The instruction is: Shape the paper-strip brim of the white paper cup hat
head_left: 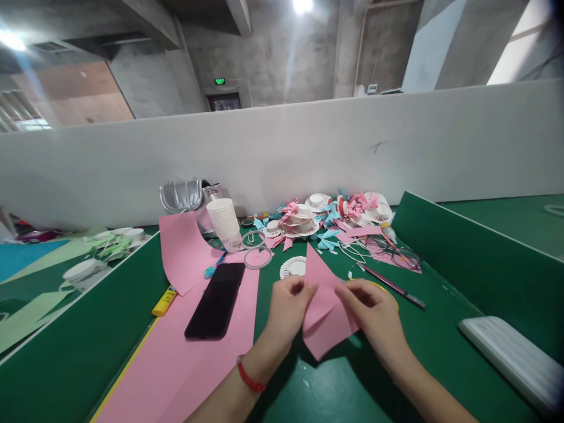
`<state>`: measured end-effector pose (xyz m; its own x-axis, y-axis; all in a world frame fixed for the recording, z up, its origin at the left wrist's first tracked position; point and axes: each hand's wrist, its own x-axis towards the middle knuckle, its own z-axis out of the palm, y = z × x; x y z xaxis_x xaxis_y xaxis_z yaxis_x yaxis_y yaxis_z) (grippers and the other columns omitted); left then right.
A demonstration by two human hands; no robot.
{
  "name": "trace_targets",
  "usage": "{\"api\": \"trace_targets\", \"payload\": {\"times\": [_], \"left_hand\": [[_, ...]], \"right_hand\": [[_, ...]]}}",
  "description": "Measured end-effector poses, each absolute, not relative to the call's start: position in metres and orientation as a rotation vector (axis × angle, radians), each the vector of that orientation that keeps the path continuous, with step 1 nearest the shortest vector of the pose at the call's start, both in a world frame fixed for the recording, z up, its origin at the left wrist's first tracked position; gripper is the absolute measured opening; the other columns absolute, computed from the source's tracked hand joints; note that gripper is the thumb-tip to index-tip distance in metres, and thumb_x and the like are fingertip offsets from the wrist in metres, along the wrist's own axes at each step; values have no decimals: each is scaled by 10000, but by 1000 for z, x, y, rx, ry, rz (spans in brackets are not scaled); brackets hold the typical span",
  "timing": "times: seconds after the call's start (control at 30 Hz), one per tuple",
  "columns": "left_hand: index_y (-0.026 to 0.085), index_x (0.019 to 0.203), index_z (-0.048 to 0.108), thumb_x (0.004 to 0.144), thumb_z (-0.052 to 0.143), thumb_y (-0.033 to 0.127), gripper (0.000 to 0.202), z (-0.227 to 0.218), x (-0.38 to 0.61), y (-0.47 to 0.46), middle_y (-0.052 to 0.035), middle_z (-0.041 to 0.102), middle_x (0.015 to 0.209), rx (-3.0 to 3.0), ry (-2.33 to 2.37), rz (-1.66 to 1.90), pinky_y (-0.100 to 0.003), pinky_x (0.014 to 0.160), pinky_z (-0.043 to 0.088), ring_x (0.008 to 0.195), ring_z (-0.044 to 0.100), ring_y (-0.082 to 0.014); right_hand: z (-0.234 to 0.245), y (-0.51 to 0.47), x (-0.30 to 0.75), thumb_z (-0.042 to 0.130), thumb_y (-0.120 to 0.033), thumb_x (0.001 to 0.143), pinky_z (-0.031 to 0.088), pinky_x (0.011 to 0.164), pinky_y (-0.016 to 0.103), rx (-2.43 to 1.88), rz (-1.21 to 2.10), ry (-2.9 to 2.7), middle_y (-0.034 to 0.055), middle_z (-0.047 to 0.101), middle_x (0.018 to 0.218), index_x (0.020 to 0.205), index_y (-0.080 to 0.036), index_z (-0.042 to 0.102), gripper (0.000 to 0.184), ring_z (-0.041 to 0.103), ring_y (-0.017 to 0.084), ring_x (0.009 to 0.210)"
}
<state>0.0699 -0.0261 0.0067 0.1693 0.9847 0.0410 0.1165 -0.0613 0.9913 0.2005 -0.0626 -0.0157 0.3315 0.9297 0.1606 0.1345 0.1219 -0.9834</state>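
Observation:
A sheet of pink paper (328,323), partly folded with a pointed top corner, is held up over the green table. My left hand (286,308) pinches its left edge between thumb and fingers; a red bracelet circles that wrist. On the opposite side my right hand (374,311) grips the paper's right edge, fingers closed. Just behind the paper lies a small white fluted paper piece (293,267), partly covered by it. A yellow ring-shaped thing (392,286) shows in part behind my right hand.
Left of my hands, a black phone (215,302) rests on large pink sheets (176,376). Behind stand stacked paper cups (224,220) and a pile of paper crafts (304,220). A craft knife (392,285) lies right. Green dividers (476,252) flank the table, with a white ridged block (511,352) at right.

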Motion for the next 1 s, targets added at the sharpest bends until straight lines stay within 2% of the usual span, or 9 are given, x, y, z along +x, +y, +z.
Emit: {"api": "trace_targets", "payload": {"times": [0.1, 0.2, 0.3, 0.37, 0.4, 0.53, 0.7, 0.87, 1.0], "left_hand": [[143, 436, 467, 714, 523, 301, 324, -4, 62, -16, 55, 303, 454, 1599, 1159, 1159, -214, 460, 226, 478, 296, -84], [139, 455, 509, 727, 508, 299, 316, -12, 55, -8, 48, 328, 462, 1669, 1107, 1117, -222, 476, 234, 489, 300, -88], [130, 677, 626, 678, 566, 306, 185, -21, 52, -8, 58, 374, 445, 1538, 1190, 1085, -219, 464, 255, 462, 323, -88], [130, 885, 622, 633, 608, 307, 309, -27, 51, -11, 79, 379, 414, 1395, 1216, 1032, -211, 446, 265, 418, 327, -81], [125, 898, 621, 617, 620, 303, 333, -29, 51, -14, 70, 422, 431, 1344, 1186, 1005, -211, 457, 290, 426, 362, -84], [109, 599, 648, 604, 625, 307, 199, -29, 43, -20, -14, 577, 563, 1293, 1138, 1032, -226, 530, 364, 542, 484, -122], [105, 808, 651, 648, 595, 376, 320, -22, 29, -14, 92, 334, 312, 1191, 1228, 1083, -212, 419, 307, 333, 353, -79], [127, 698, 625, 670, 566, 356, 239, -28, 36, -16, -5, 575, 601, 1306, 1117, 1025, -226, 555, 387, 577, 513, -123], [136, 597, 591, 690, 540, 276, 176, -32, 41, -22, 12, 534, 565, 1493, 1233, 1119, -220, 534, 342, 568, 452, -120]], "right_hand": [[-22, -59, 197, 584, -347, 674, 356, 470, 213, -1315, 848, -1166, -15, 514, 520, 555, -161, 537, 225, 454, 108, 499], [-29, -56, 194, 582, -374, 657, 317, 437, 207, -1311, 919, -1162, -32, 463, 484, 543, -161, 502, 255, 406, 92, 458], [-34, -52, 195, 592, -411, 620, 292, 423, 207, -1313, 951, -1133, -40, 437, 460, 526, -161, 495, 285, 378, 86, 439], [-35, -50, 197, 603, -438, 586, 276, 415, 208, -1339, 957, -1088, -43, 427, 445, 510, -161, 494, 307, 361, 83, 425], [-35, -49, 198, 612, -449, 566, 271, 414, 210, -1354, 951, -1067, -44, 424, 439, 500, -161, 494, 318, 355, 82, 421], [-30, -46, 203, 627, -477, 530, 268, 421, 213, -1377, 923, -1052, -43, 422, 433, 476, -161, 498, 345, 353, 83, 424], [-29, -44, 213, 624, -477, 551, 278, 432, 215, -1392, 883, -1032, -35, 454, 459, 498, -167, 508, 335, 377, 92, 442], [-40, -47, 201, 611, -437, 603, 285, 437, 216, -1335, 945, -1155, -40, 444, 466, 532, -167, 505, 299, 382, 93, 447], [-45, -53, 188, 597, -397, 643, 286, 435, 205, -1297, 1026, -1245, -54, 431, 469, 545, -171, 477, 274, 379, 82, 442]]}}
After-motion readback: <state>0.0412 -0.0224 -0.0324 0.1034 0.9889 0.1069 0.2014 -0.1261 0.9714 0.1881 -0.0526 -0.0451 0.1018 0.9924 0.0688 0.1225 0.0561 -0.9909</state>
